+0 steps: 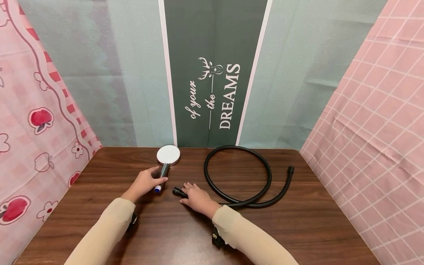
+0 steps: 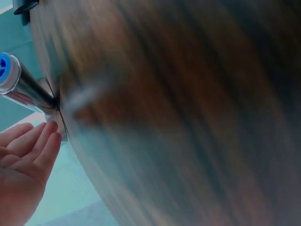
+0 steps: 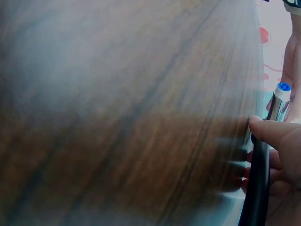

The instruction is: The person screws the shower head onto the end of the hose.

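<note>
A shower head (image 1: 168, 154) with a round white face and dark handle lies at the back left of the table. Its handle end (image 2: 14, 77) has a white and blue tip. Beside the handle, my left hand (image 1: 145, 183) has its thumb on the near side; the left wrist view shows the fingers loosely extended, apart from the handle. A black shower hose (image 1: 269, 173) lies in a loop at the right. My right hand (image 1: 198, 198) is over its left end (image 1: 179, 192), the hose running between thumb (image 3: 268, 131) and fingers, with no firm grip visible.
Both things lie on a dark brown wooden table (image 1: 179, 235). The hose's other end (image 1: 290, 169) points toward the back right. Patterned cloths hang at the left (image 1: 39, 121), back (image 1: 281, 73) and right (image 1: 374, 121) of the table.
</note>
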Demonstrator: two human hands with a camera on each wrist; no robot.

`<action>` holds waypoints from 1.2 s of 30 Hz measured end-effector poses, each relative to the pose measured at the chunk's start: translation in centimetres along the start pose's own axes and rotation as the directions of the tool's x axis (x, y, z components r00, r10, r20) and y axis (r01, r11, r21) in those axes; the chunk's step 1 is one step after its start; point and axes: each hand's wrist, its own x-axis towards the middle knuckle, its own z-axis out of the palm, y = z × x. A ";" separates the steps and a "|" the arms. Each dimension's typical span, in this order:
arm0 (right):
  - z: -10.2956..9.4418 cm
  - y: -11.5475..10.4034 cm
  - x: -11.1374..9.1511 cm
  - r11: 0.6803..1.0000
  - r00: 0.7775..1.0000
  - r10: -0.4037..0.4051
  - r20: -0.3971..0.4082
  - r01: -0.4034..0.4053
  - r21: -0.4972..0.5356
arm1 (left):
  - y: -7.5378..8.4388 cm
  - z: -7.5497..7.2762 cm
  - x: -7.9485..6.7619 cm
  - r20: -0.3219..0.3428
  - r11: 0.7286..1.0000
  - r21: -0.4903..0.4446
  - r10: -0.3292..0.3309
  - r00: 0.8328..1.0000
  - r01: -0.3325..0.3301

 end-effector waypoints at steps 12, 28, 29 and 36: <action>-0.8 -0.7 0.1 0.997 0.997 0.039 0.070 -0.034 -0.063 | 0.2 0.6 0.2 0.011 0.995 -0.086 -0.055 0.998 0.055; -0.9 -1.4 0.4 0.970 0.998 0.017 0.061 -0.002 -0.242 | 0.8 1.2 0.8 0.001 0.948 -0.249 -0.204 0.979 0.198; -0.9 -1.4 0.5 0.966 0.998 0.016 0.057 -0.001 -0.259 | 0.8 1.2 0.8 0.000 0.942 -0.261 -0.218 0.976 0.210; -0.5 -1.8 0.8 0.942 0.999 0.020 0.032 -0.008 -0.334 | 1.0 1.2 0.6 0.019 0.899 -0.359 -0.262 0.965 0.251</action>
